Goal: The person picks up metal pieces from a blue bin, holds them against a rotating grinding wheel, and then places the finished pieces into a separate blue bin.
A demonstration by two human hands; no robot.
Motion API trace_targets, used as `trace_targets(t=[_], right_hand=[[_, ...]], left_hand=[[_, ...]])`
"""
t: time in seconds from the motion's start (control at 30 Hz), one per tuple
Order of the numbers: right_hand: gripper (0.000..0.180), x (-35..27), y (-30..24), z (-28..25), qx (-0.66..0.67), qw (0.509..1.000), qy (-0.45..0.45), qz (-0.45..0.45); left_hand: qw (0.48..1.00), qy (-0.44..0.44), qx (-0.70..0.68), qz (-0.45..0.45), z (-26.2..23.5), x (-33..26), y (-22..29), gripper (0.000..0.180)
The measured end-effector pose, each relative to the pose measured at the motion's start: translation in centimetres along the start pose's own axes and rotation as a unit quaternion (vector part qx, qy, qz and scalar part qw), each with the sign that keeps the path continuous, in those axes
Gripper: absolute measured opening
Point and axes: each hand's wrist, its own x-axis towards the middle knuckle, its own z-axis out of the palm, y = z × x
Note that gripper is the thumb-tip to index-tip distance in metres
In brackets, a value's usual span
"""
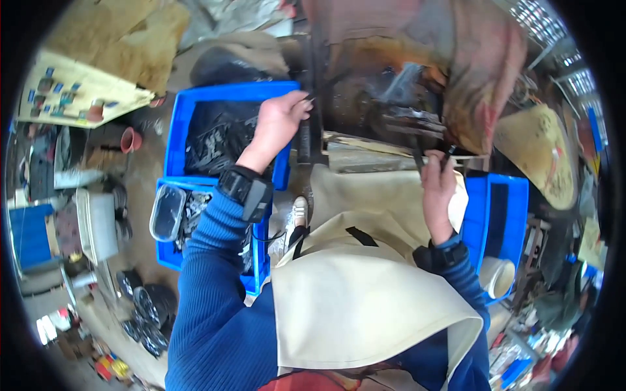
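Note:
My left hand (pixel 279 122) is closed in a pinch above the upper left blue bin (pixel 177 130). A small dark piece (pixel 310 98) shows at its fingertips, too small to name. In that bin lie several thin black strips (pixel 218 144). At the front edge of the dark, wet-looking work surface (pixel 349 107), my right hand (pixel 438 195) is closed around a thin dark tool (pixel 449 154); its kind is unclear. Just beyond that hand, a stack of flat dark pieces (pixel 412 124) sits on the surface, partly blurred.
A lower blue bin (pixel 168 255) holds more dark pieces and a clear plastic tub (pixel 168 212). To the right stands another blue bin (pixel 478 208) with a white container (pixel 497 277). A stained cloth (pixel 479 72) hangs over the work surface's right side. My pale apron (pixel 365 313) covers my lap.

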Motion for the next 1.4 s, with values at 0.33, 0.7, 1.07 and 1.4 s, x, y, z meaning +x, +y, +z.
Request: trace_targets(t=[0.33, 0.7, 1.07, 1.4], right_hand=[[0.014, -2.3, -0.6, -4.0, -0.003, 0.999, -0.042, 0.004], [0.022, -3.9, 0.7, -5.8, -0.121, 0.986, -0.077, -0.089], [0.029, -3.7, 0.4, -6.1, -0.241, 0.951, -0.123, -0.146], [0.037, -3.2, 0.1, -6.2, -0.289, 0.932, -0.151, -0.159]], left_hand=[[0.91, -0.186, 0.298, 0.218, 13.0, 7.5, 3.3, 0.015], [0.889, -0.256, 0.272, 0.266, 15.0, 8.5, 1.0, 0.023], [0.881, -0.32, 0.235, 0.257, 15.0, 9.1, 1.6, 0.041], [0.868, -0.338, 0.255, 0.258, 15.2, 9.3, 2.3, 0.037]])
